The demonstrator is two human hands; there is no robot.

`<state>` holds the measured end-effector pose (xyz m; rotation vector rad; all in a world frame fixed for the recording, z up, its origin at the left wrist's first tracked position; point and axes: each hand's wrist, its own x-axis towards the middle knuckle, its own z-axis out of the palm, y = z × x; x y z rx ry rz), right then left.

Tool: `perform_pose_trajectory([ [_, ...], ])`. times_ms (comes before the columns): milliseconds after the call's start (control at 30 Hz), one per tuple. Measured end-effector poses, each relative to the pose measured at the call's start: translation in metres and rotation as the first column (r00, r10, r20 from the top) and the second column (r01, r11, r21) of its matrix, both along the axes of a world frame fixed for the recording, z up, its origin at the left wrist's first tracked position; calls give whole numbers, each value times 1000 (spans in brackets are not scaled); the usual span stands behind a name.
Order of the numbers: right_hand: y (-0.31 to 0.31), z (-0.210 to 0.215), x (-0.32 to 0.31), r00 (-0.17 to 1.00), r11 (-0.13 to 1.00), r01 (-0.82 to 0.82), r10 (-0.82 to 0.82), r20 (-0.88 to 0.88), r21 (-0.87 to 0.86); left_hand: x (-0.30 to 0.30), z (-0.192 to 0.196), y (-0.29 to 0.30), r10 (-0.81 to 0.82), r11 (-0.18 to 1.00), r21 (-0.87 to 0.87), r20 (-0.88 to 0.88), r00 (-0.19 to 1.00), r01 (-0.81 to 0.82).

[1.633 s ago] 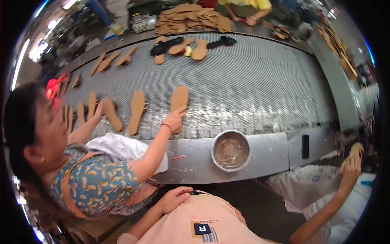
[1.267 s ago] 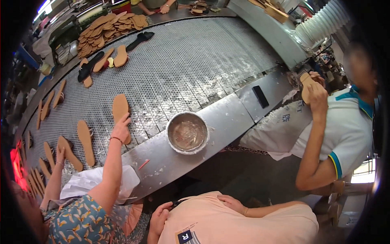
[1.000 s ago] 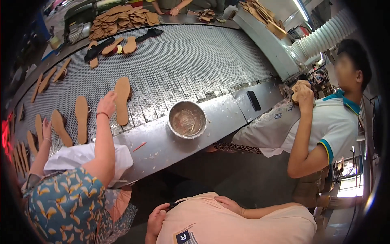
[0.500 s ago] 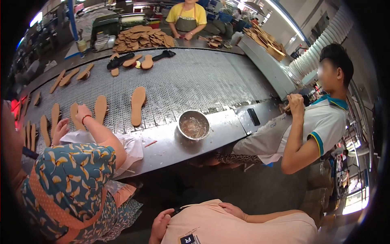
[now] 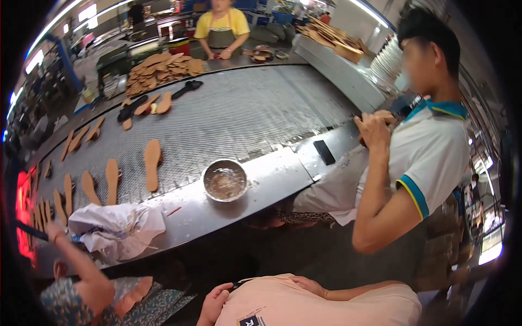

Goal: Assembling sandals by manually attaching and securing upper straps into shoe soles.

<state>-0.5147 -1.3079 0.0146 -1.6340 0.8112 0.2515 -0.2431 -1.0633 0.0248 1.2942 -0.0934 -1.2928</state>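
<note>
One round metal bowl (image 5: 224, 179), its contents brownish, stands on the steel ledge (image 5: 266, 168) between the person and the mesh belt (image 5: 239, 114). A thin red stick (image 5: 174, 211) and a crumpled white cloth (image 5: 119, 225) lie left of it; a flat black block (image 5: 324, 152) lies to the right, near a co-worker in a white shirt (image 5: 429, 157). A lone tan sole (image 5: 152, 165) rests on the belt, more in a row beyond it at left.

The person's peach shirt (image 5: 299, 301) is at the bottom, back from the ledge — pale and plain, with a dark square patch low down. The left hand (image 5: 217, 301) is at its left side, fingers loosely curled beside something dark; whether they grip it cannot be told. The right hand (image 5: 310, 285) lies against the shirt, fingers slightly bent — any hold is hidden.
</note>
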Motion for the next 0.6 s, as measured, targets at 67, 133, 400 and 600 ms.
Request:
perform_pose_trajectory([
  [67,-5,0,-21,998,999,49,-50,32,17,-8,15,-20,-99,994,55,42,994,97],
  [133,-12,-25,-48,992,998,68,-69,103,15,-8,18,-43,-256,955,165,42,966,246],
  [400,-52,-41,-69,984,992,20,-41,171,124,-17,25,-105,-566,815,321,266,780,482],
  [600,-81,-29,-40,948,980,-187,164,273,62,-20,-8,-123,-587,799,287,187,788,528],
])
